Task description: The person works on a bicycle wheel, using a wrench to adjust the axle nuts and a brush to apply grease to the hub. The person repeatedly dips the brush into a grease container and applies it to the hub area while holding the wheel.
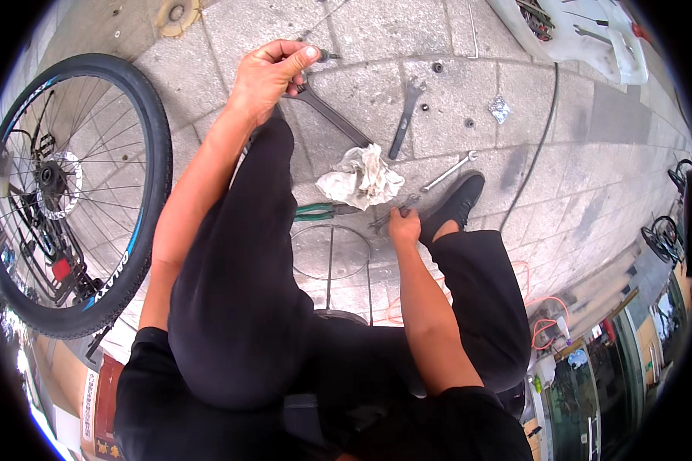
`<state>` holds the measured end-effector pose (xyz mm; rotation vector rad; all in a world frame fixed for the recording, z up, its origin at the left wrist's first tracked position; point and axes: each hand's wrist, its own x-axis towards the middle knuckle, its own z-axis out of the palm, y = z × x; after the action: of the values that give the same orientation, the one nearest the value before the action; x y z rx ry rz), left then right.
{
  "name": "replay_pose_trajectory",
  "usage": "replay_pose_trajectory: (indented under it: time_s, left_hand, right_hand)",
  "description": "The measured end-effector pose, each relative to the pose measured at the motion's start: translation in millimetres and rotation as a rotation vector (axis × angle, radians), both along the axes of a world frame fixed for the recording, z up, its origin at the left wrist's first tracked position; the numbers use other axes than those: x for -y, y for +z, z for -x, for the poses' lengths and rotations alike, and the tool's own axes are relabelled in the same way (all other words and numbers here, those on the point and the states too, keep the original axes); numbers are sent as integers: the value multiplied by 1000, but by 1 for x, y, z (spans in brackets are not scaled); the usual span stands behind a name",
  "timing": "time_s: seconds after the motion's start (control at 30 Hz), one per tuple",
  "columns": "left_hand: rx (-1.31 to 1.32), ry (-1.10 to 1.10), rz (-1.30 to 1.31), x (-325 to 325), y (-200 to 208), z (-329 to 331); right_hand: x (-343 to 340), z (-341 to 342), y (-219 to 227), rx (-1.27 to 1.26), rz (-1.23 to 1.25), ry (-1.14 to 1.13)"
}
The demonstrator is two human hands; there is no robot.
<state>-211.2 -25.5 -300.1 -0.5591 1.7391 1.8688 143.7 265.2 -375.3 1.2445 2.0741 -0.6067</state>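
Black rubber is seen at the far left on a bicycle tyre (pixel 158 138), beside the left forearm (pixel 196 180). By the left hand (pixel 265 81), a small dark part (pixel 328 55) is pinched between thumb and forefinger; probably metal, it should be light, stiff and perhaps slippery if greased, so a fingertip hold around its body seems suited. Near that hand, a dark wrench (pixel 334 115) is laid on the paving (pixel 469 86), likely heavier and best gripped by its handle. Softness is expected of the crumpled white wad (pixel 361 177), which could be gathered anywhere. Farther right, a grey metal piece (pixel 411 201) is met by the curled right hand (pixel 405 225); whether it is clasped or merely touched cannot be told. Rigidity is suggested, and its nearer edge seems graspable.
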Motion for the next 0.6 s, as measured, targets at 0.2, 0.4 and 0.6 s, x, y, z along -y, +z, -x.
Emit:
replay_pose_trajectory:
  time_s: [0.2, 0.4, 0.6]
  left_hand:
    - [119, 133, -81, 1, -3, 2]
    - [146, 161, -78, 2, -4, 7]
    - [160, 143, -72, 0, 1, 5]
  right_hand:
    - [6, -5, 0, -114, -78, -103]
    - [7, -9, -7, -153, 9, -157]
    - [21, -10, -3, -173, -14, -38]
